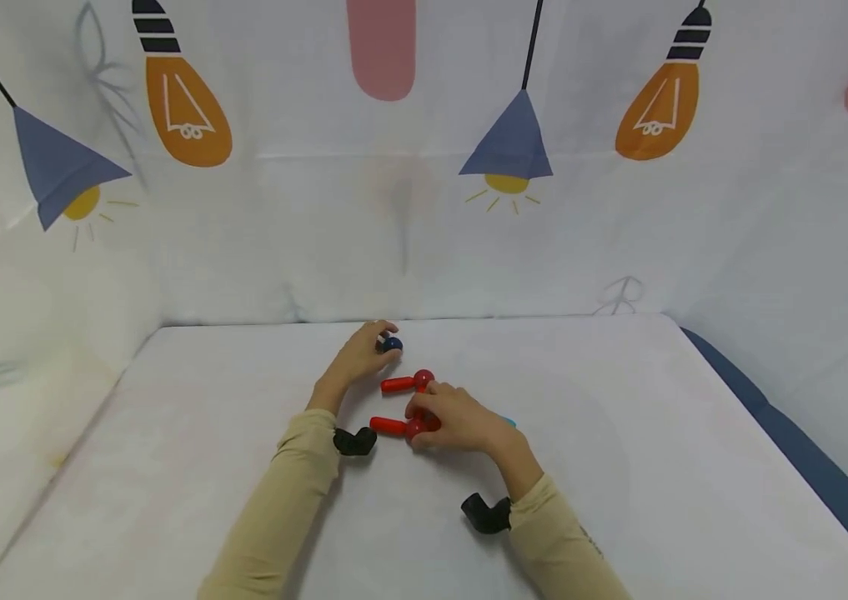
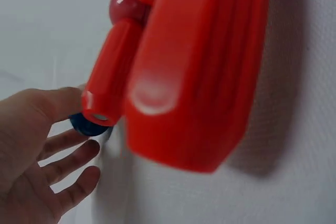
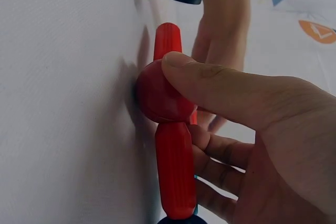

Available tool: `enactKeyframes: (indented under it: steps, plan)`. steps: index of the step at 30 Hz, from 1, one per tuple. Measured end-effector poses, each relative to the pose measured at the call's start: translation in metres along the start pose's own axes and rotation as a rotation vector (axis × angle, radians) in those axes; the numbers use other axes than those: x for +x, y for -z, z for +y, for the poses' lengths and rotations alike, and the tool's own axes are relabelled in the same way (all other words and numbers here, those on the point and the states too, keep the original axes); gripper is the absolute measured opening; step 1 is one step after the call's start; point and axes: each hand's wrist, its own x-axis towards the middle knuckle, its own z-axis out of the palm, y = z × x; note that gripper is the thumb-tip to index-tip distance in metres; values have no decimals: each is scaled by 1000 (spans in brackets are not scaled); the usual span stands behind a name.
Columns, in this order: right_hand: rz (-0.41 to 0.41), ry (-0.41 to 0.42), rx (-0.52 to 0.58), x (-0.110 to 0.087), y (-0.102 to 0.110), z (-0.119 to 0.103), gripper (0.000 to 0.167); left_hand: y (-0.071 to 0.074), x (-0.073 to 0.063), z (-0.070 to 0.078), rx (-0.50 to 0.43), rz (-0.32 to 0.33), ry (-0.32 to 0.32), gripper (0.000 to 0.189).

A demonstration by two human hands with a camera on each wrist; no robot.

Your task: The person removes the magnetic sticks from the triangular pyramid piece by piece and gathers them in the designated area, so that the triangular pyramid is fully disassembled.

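Note:
At the far side of the table, my left hand point(image 1: 365, 352) pinches a dark blue ball point(image 1: 392, 344) between thumb and fingers; the left wrist view shows this ball point(image 2: 88, 125) partly behind the thumb. My right hand point(image 1: 461, 419) grips the near red ball point(image 1: 415, 429) of a joined red piece, its thumb lying on the ball point(image 3: 163, 95) and its other fingers behind a red rod point(image 3: 175, 171). Two red rods point left, the near one point(image 1: 388, 426) and the far one point(image 1: 397, 385). The far one meets another red ball point(image 1: 424, 379).
A light blue piece point(image 1: 509, 422) shows just past my right hand, mostly hidden. Another dark blue ball point(image 3: 184, 220) touches the lower end of the red rod. Black wrist cameras point(image 1: 354, 442) hang by both sleeves. A white printed curtain point(image 1: 333, 242) stands behind the white table point(image 1: 656, 467).

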Motion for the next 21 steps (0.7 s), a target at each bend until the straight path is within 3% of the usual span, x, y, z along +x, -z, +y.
enactKeyframes:
  steps: [5, 8, 10, 14, 16, 21]
  plan:
    - [9, 6, -11, 4, 3, 0, 31, 11, -19, 4, -41, 96, -37, 41]
    - [11, 7, -23, 6, 3, 2, 30, 18, -40, 8, -82, 85, -74, 33]
    - [19, 6, -36, 6, 3, 3, 30, 20, -54, 12, -96, 10, -126, 26]
    - [45, 4, -56, 4, 1, 2, 29, 19, -75, 19, -108, -256, -211, 19]
    - [50, -1, -63, 3, -1, 1, 30, 16, -80, 21, -116, -348, -231, 20]
    - [48, -30, -57, 3, -8, -6, 31, 12, -89, 19, -97, -390, -199, 22]
